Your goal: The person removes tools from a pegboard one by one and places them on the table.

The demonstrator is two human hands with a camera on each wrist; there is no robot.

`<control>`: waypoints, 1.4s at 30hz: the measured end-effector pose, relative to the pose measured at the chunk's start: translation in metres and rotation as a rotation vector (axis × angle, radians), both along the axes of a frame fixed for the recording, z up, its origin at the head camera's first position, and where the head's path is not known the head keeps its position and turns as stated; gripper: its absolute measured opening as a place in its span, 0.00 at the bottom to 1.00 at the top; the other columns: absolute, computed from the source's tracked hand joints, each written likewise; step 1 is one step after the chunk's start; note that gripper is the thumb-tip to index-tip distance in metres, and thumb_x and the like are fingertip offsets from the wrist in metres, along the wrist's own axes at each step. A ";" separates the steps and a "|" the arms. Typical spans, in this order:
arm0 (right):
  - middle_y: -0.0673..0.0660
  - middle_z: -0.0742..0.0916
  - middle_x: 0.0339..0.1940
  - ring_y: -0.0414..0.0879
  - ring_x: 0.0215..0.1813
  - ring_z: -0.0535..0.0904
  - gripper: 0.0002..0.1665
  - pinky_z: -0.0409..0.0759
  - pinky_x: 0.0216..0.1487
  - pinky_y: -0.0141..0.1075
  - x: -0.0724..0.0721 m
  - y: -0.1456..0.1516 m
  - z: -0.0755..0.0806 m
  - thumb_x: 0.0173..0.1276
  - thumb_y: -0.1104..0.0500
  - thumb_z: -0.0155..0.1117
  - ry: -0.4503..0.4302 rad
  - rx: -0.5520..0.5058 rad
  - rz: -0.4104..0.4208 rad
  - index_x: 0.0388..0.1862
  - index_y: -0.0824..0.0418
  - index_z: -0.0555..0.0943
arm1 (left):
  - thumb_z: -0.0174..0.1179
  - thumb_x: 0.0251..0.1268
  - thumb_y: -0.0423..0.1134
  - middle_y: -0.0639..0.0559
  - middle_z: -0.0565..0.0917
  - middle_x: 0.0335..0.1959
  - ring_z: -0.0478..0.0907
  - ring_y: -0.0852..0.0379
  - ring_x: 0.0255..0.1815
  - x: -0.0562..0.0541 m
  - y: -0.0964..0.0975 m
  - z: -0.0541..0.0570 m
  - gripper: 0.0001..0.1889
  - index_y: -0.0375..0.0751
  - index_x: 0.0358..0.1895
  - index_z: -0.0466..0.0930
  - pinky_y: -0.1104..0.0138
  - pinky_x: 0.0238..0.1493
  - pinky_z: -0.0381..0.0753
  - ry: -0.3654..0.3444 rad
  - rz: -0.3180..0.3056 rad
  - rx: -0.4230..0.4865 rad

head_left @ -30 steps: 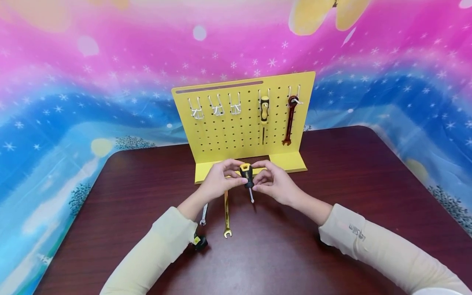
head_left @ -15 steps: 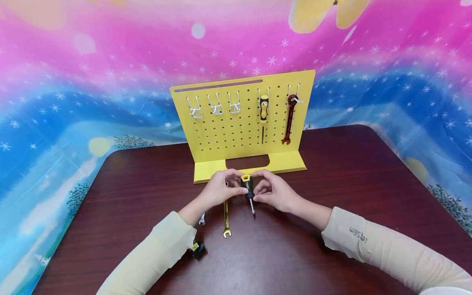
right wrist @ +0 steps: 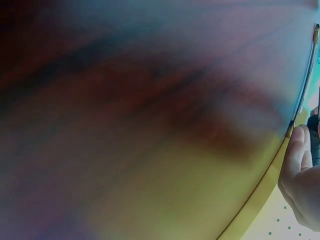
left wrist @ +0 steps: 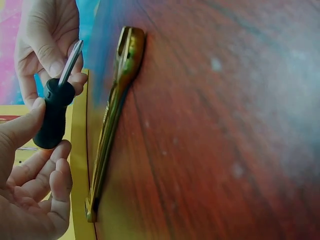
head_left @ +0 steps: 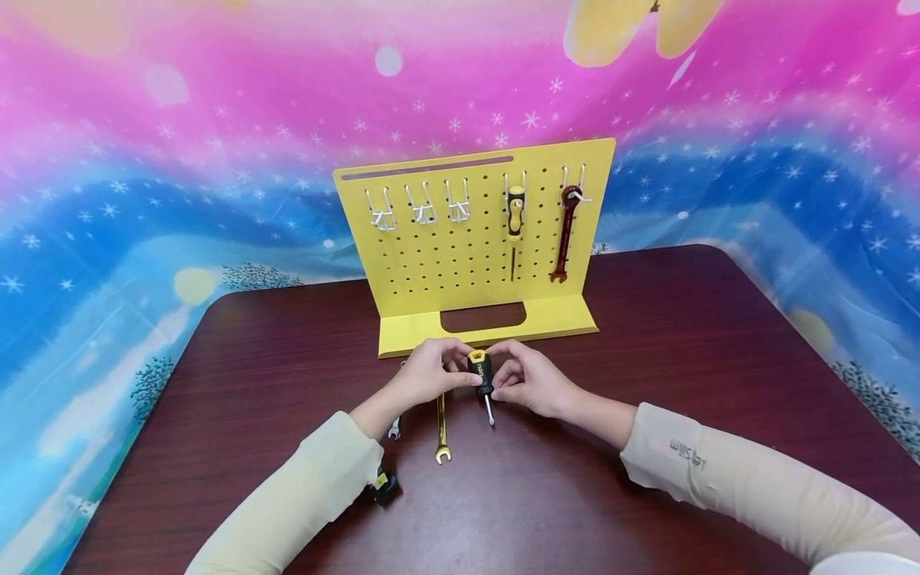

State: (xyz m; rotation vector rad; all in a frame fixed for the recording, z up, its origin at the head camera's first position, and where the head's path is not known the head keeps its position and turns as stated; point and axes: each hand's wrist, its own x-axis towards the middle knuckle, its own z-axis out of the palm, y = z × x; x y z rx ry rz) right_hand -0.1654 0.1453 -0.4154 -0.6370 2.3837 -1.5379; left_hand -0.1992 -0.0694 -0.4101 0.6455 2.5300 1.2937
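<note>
Both hands meet at a short screwdriver [head_left: 480, 374] with a black-and-yellow handle and a shiny shaft pointing down towards the near side. My left hand [head_left: 429, 372] pinches the handle between thumb and fingers. From the other side, my right hand [head_left: 530, 382] holds it too, its index finger by the handle's top and its thumb low beside the collar. In the left wrist view, the right thumb lies close along the shaft. A gold wrench [head_left: 442, 431] lies below my left hand, its far end partly hidden. At its left lies a silver wrench [head_left: 394, 428], mostly covered by the hand.
A yellow pegboard [head_left: 446, 263] stands at the back of the dark red table [head_left: 546, 511]. On its right hang a yellow-and-black screwdriver [head_left: 515, 216] and a dark red wrench [head_left: 566, 235]. Several white hooks [head_left: 424, 209] sit at its left. A black-and-yellow object [head_left: 385, 485] lies by the left cuff.
Both hands and the screwdriver have come down and nearer to me, away from the pegboard base, whose cutout now shows. The screwdriver has stayed in the hands.
</note>
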 end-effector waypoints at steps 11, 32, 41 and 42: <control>0.64 0.88 0.29 0.44 0.34 0.85 0.32 0.83 0.40 0.28 -0.005 -0.005 -0.004 0.58 0.75 0.68 -0.006 0.071 0.030 0.60 0.71 0.67 | 0.75 0.54 0.39 0.49 0.87 0.35 0.74 0.62 0.25 -0.004 -0.001 -0.008 0.18 0.38 0.48 0.85 0.72 0.26 0.74 -0.004 -0.009 -0.061; 0.62 0.88 0.29 0.43 0.32 0.85 0.31 0.83 0.38 0.28 -0.006 -0.003 -0.001 0.60 0.72 0.69 -0.009 0.107 0.063 0.60 0.73 0.67 | 0.72 0.58 0.38 0.49 0.88 0.35 0.79 0.62 0.29 -0.012 -0.005 -0.004 0.16 0.38 0.49 0.85 0.71 0.32 0.77 -0.060 -0.087 -0.090; 0.61 0.87 0.31 0.44 0.34 0.85 0.31 0.82 0.39 0.28 -0.002 0.007 0.002 0.62 0.70 0.68 -0.058 0.096 0.074 0.62 0.74 0.67 | 0.69 0.60 0.34 0.46 0.87 0.37 0.79 0.61 0.30 -0.015 -0.004 -0.003 0.16 0.35 0.50 0.83 0.72 0.33 0.78 -0.066 -0.077 -0.083; 0.62 0.88 0.31 0.45 0.34 0.86 0.31 0.82 0.39 0.28 -0.002 0.008 0.002 0.62 0.70 0.68 -0.068 0.091 0.075 0.62 0.74 0.67 | 0.69 0.60 0.34 0.46 0.87 0.37 0.79 0.61 0.30 -0.016 -0.004 -0.003 0.15 0.35 0.50 0.83 0.72 0.33 0.78 -0.063 -0.078 -0.076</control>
